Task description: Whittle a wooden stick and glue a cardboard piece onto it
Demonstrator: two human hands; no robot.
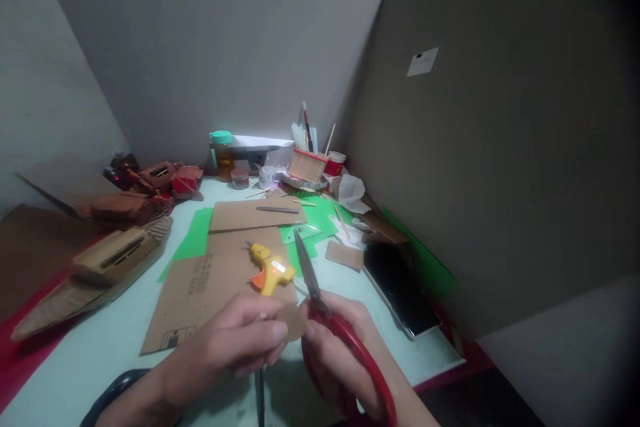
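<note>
In the head view, my left hand is closed with a small round cardboard piece pinched between thumb and fingers. My right hand grips a pair of red-handled scissors. Their blades look closed and point up and away from me. The right thumb and fingertip are close to the edge of the cardboard disc; whether they touch it I cannot tell. Just beyond my hands, a yellow glue gun with an orange trigger lies on the cardboard sheet.
A black phone lies at the right. Cardboard boat models stand on the left. Toward the back are a metal blade, green paper, a jar with a teal lid and a stick holder. A grey partition rises behind.
</note>
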